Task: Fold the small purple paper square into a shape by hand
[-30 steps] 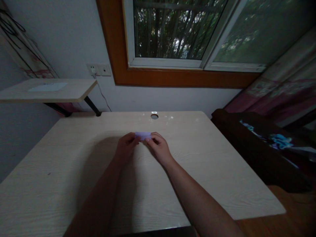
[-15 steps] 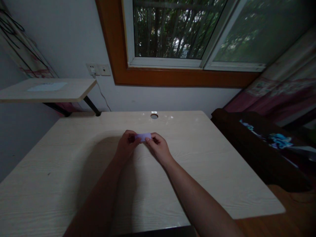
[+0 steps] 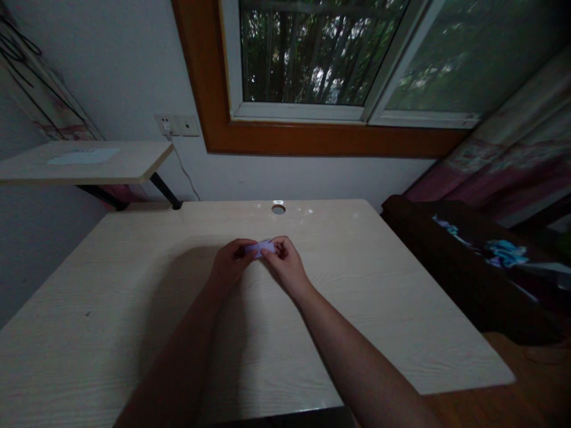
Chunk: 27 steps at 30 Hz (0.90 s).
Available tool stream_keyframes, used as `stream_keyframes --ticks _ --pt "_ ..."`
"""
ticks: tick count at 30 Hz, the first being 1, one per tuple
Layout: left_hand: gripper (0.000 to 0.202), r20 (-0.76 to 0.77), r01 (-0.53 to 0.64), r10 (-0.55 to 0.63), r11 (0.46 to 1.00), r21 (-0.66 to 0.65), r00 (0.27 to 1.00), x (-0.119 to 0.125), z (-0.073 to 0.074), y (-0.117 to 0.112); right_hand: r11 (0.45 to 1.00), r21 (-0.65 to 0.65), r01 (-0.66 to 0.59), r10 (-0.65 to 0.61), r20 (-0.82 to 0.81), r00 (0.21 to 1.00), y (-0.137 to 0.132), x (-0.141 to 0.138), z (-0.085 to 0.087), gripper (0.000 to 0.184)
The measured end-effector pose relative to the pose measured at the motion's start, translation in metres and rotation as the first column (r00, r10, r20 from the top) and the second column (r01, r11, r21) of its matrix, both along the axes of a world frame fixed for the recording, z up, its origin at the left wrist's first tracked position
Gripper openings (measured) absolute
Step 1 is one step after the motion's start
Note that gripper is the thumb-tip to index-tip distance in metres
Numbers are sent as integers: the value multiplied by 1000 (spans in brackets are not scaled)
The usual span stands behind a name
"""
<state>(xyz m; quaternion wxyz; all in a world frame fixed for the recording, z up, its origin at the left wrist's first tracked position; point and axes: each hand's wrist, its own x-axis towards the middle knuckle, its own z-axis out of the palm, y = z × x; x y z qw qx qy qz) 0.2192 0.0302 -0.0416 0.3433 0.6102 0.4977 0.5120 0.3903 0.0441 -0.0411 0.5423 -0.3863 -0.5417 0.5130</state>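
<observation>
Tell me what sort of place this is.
Probably a room in a home, perhaps a study corner: a desk stands below a window, with a floral curtain to the right and a raised shelf on the left.

Paper (image 3: pixel 266 246) between left hand (image 3: pixel 228 260) and right hand (image 3: pixel 289 263), table (image 3: pixel 383 285) beneath, shelf (image 3: pixel 140 156) back left, window (image 3: pixel 307 56) behind

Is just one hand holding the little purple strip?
No, the left hand and the right hand are both holding the purple strip.
</observation>
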Motion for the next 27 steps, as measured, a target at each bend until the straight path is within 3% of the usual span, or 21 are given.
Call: stream_keyframes --ticks 5,11,27 --pt "28 -46 28 -27 999 26 999 1 2 -1 999 11 -30 31 -74 997 1 -3 2 41" --pt "28 -55 43 -43 999 -2 998 0 0 -1 1000 18 -21 21 -40 999 3 -1 -4 41" --pt "33 123 81 -72 994 -70 990 2 0 0 999 7 -39 39 -20 999 3 1 -3 35"
